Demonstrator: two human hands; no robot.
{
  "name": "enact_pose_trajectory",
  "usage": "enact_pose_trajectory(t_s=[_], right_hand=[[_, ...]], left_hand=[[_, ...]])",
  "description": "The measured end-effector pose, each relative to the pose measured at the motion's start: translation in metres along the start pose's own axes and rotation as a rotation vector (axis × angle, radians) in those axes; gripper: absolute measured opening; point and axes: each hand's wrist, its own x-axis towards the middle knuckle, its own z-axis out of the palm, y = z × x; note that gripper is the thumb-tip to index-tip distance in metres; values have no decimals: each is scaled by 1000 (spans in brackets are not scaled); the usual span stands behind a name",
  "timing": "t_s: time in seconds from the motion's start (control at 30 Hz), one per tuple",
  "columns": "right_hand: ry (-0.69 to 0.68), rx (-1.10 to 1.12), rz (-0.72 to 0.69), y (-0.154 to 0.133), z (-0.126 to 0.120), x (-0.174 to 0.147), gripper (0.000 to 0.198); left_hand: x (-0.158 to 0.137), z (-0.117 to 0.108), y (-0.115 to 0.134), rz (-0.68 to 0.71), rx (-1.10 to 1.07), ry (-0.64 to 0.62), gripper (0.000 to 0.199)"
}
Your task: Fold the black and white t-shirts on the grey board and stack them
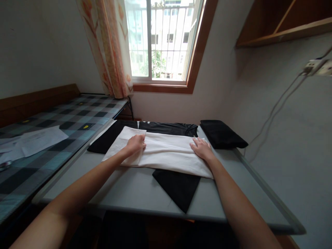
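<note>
A white garment [168, 157] lies folded into a long strip across the grey table. Over its left part my left hand [136, 144] is closed, the fingers curled at the edge of a folded-over section. My right hand [201, 148] rests flat near the garment's right end, fingers apart. From beneath the strip a corner of black cloth [178, 188] sticks out toward me. Behind the white garment is a dark garment [168, 128], partly covered. More black cloth [105, 140] shows at the left.
A folded black cloth [221, 134] sits at the table's [121, 190] back right corner. To the left is a bed with a checked cover [77, 116] and papers [44, 140]. Cables [278, 100] hang along the right wall, under a wooden shelf [285, 36]. A window is at the back.
</note>
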Motion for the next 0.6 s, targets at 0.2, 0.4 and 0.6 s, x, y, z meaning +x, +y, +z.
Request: enact_pose_trajectory(t_s=[0.2,0.4,0.6], right_hand=[[12,-5,-6,0,1,0,57],[-2,-17,1,-1,-1,0,57],[-1,0,0,-1,-1,-1,56]], left_hand=[[-4,-3,2,-11,28,-42,33],[-9,-6,9,-31,129,-110,39],[-10,-3,6,53,151,-87,37]])
